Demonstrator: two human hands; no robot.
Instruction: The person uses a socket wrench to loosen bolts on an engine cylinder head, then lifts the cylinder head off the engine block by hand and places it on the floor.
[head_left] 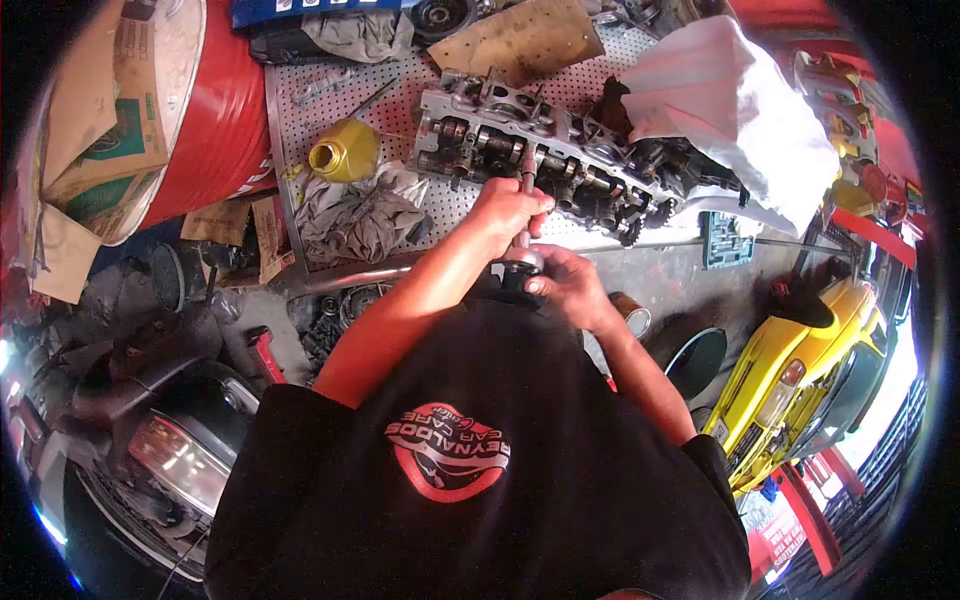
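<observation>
A metal cylinder head (575,135) with its camshaft showing lies on a perforated metal bench. A socket wrench with a long shaft (528,170) reaches from its camshaft side toward my body. My left hand (508,212) is closed around the shaft, close to the cylinder head. Nearer my chest, my right hand (572,285) grips the wrench's round dark end (520,268). Part of that end is hidden by my fingers and against the dark shirt.
On the perforated bench (300,130) are a yellow plastic bottle (345,152), grey rags (360,220), brown cardboard (520,42) and a white sheet (720,100). A teal socket case (727,240) lies at right. A red drum (215,120) stands left, a yellow car (800,385) right.
</observation>
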